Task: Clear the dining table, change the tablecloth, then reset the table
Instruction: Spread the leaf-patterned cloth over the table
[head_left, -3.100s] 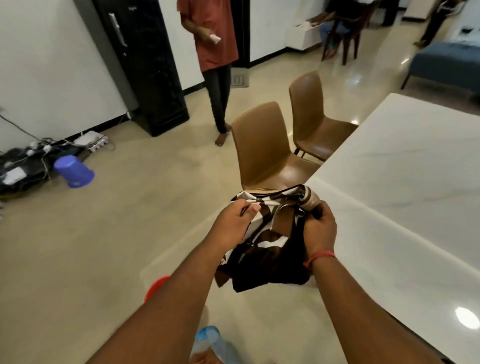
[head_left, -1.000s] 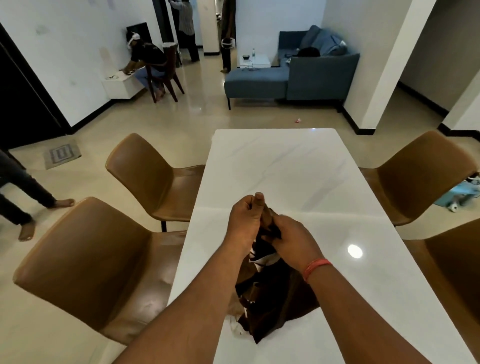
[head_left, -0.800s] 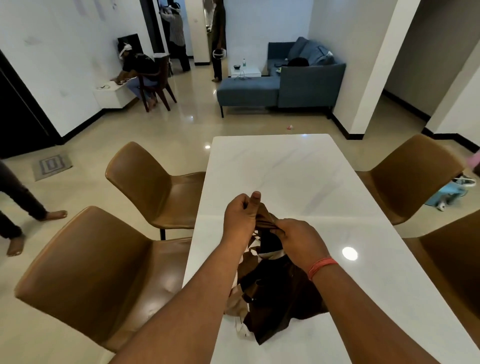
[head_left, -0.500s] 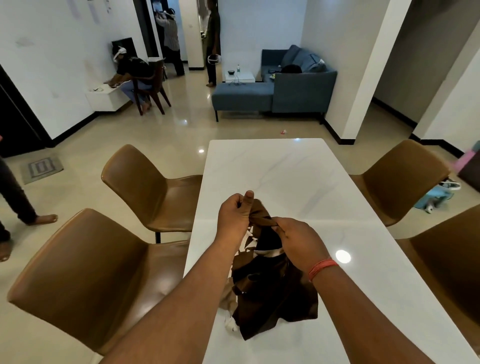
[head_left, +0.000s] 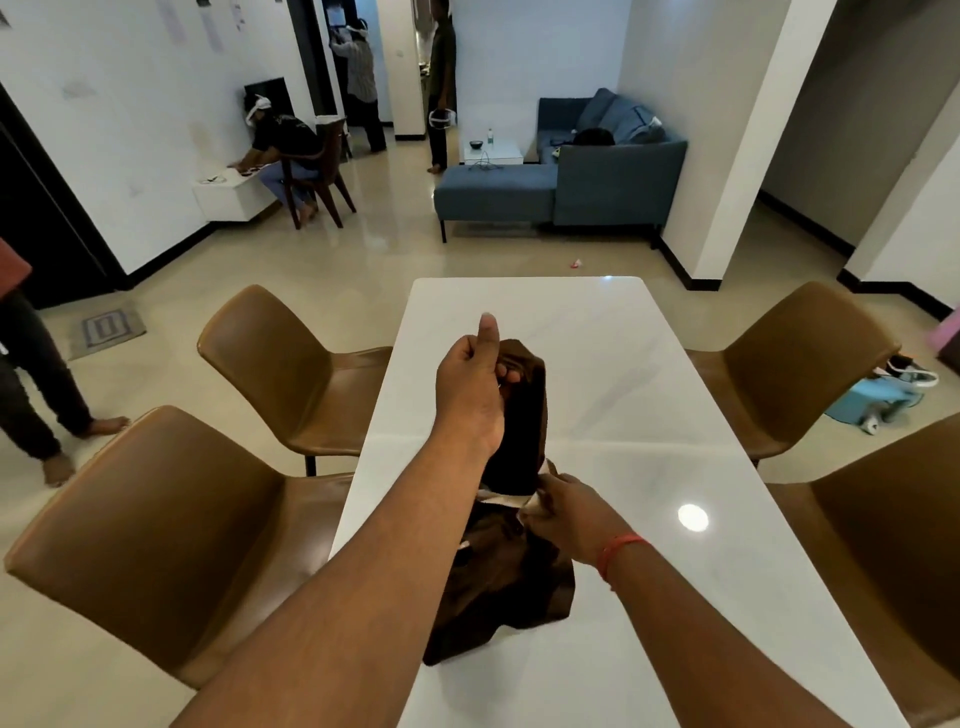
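Gripping a dark brown tablecloth (head_left: 511, 426) above the white worktop (head_left: 623, 364), the left hand (head_left: 470, 387) lifts one end; the right hand (head_left: 563, 512) pinches lower, seemingly a pale edge. No writing shows.

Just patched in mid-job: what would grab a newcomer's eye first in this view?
The dark brown tablecloth, bunched over the near end of the white marble dining table. The left hand lifts one part of it high, thumb up, while the right hand pinches a pale edge lower down. Tan chairs flank both sides of the table, and a blue sofa stands beyond its far end.
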